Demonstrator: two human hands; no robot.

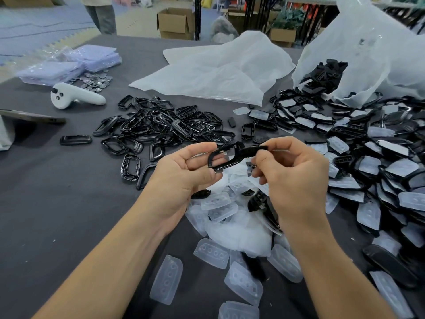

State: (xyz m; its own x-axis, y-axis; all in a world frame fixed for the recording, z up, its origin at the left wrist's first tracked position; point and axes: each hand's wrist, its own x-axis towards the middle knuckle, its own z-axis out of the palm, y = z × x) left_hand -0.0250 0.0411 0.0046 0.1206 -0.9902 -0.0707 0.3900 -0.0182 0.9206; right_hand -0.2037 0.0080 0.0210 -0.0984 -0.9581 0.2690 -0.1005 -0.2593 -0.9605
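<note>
Now a thin black frame (226, 164) is held up in the air, near the middle of the scene, just above the table. Its left end is gripped by the left hand (184, 173), with the thumb and fingers curled round it. A small black part (255, 149) at its right end is pinched between the thumb and fingers of the right hand (292, 178).

The frame looks light, hard and shiny. It may be slippery, and it could likely be snapped if it is bent too far. It is best held by its thicker ends, not by the thin sides.

A dark grey cloth (69, 203) is spread over the table. A heap of black frames (161, 127) is seen farther off on the left. Clear soft pads (216, 201) are piled near and to the right. A big see-through bag (358, 54) is seen far right, and cardboard boxes (176, 23) are kept on the floor behind.
</note>
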